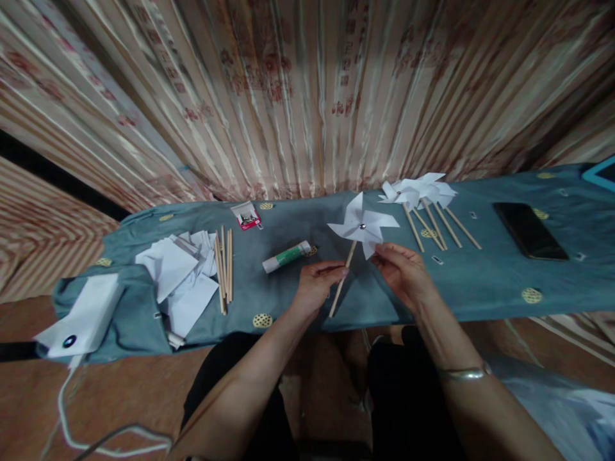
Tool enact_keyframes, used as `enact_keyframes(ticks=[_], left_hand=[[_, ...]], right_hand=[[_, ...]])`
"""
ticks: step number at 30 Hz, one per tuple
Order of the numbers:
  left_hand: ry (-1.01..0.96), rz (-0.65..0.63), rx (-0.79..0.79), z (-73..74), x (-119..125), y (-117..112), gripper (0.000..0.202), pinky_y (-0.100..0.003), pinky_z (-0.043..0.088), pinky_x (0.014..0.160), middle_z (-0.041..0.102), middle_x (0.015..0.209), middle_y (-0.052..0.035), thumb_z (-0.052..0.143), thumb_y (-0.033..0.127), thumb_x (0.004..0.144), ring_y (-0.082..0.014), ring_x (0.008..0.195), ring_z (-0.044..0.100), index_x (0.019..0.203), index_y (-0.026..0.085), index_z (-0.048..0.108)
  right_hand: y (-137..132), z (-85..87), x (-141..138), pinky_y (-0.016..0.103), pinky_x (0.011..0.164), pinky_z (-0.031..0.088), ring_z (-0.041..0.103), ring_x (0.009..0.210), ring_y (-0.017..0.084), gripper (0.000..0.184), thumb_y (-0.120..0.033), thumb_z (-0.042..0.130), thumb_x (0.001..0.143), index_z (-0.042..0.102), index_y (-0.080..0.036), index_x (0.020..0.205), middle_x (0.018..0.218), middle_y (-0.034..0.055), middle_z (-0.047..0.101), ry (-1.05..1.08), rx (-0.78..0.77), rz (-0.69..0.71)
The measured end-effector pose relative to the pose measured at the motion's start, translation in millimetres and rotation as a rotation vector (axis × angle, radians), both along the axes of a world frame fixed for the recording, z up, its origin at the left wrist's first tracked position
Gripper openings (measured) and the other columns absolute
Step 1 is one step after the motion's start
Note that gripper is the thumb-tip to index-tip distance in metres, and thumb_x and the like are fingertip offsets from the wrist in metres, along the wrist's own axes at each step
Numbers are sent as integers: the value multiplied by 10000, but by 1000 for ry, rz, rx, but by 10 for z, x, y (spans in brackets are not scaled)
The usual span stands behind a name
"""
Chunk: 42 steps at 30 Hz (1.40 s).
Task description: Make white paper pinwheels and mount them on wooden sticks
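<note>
A white paper pinwheel with a silver pin at its centre is held up over the cloth. My left hand is closed around its wooden stick. With finger and thumb, my right hand pinches the lower right blade of the same pinwheel. Just left of my left hand lies a glue stick with a green label. Several more white pinwheels lie on the cloth, up and right of my right hand, their sticks pointing toward me.
On the grey-green cloth lie several loose wooden sticks, a heap of white paper pieces and a small red box of metal pins. A black phone is at the right, a white device with a cable at the left. A curtain hangs behind.
</note>
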<state>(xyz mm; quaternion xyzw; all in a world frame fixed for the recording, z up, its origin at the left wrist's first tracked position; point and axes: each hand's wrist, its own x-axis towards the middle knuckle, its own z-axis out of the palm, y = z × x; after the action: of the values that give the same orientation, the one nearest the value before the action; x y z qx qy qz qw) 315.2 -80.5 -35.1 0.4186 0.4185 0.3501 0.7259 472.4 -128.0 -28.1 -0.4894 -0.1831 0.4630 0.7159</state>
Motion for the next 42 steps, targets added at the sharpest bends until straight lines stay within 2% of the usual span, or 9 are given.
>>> enact_keyframes(ticks=[4,9,13,19,29,34,38,42], left_hand=[[8,-15,-7,-3,-3,-5,283,-269,482,660,711,648,-36,861,318,480,-134,616,601,697,160,770],[6,-18,-11,14,9,-16,277,-254,469,630,706,627,-32,857,319,470,-127,597,590,679,160,770],[8,-27,-15,26,17,-26,230,-256,471,644,703,623,-26,843,287,490,-128,607,592,669,164,769],[18,-38,-10,30,11,-32,199,-265,477,671,709,645,-30,829,263,525,-133,626,599,685,160,772],[-3,-35,-17,16,13,-32,269,-263,477,661,706,639,-26,857,309,487,-128,612,588,691,159,768],[16,-42,-5,42,12,-30,237,-258,463,646,696,626,-28,836,300,508,-127,608,581,688,160,772],[28,-60,-1,64,2,-39,218,-246,443,614,690,610,-27,824,298,504,-122,594,564,672,167,775],[59,-101,14,65,-13,-48,231,-246,424,593,672,573,-19,835,319,493,-117,562,533,659,171,773]], right_hand=[[-3,7,-1,199,609,502,589,607,80,279,-326,937,461,709,-208,570,629,-31,680,33,-6,28],[14,14,-7,244,657,541,642,696,123,328,-433,918,494,745,-234,689,773,-5,749,80,-1,-5],[14,-14,-5,254,687,547,657,709,127,255,-392,899,560,743,-238,691,786,-8,756,37,27,-10],[7,-66,3,250,721,543,662,726,122,245,-390,891,581,753,-239,715,777,-13,756,10,21,-3],[16,-17,-19,228,631,537,645,658,110,275,-351,922,505,753,-230,685,744,-17,754,64,2,-8],[17,-15,26,253,664,547,675,708,136,290,-385,913,526,751,-229,710,785,3,767,54,4,3],[25,-2,84,236,639,552,681,700,130,328,-459,905,518,734,-246,700,767,-18,761,76,36,-12],[22,28,121,235,601,561,686,660,134,306,-430,895,554,723,-237,717,737,-18,751,47,61,-13]])
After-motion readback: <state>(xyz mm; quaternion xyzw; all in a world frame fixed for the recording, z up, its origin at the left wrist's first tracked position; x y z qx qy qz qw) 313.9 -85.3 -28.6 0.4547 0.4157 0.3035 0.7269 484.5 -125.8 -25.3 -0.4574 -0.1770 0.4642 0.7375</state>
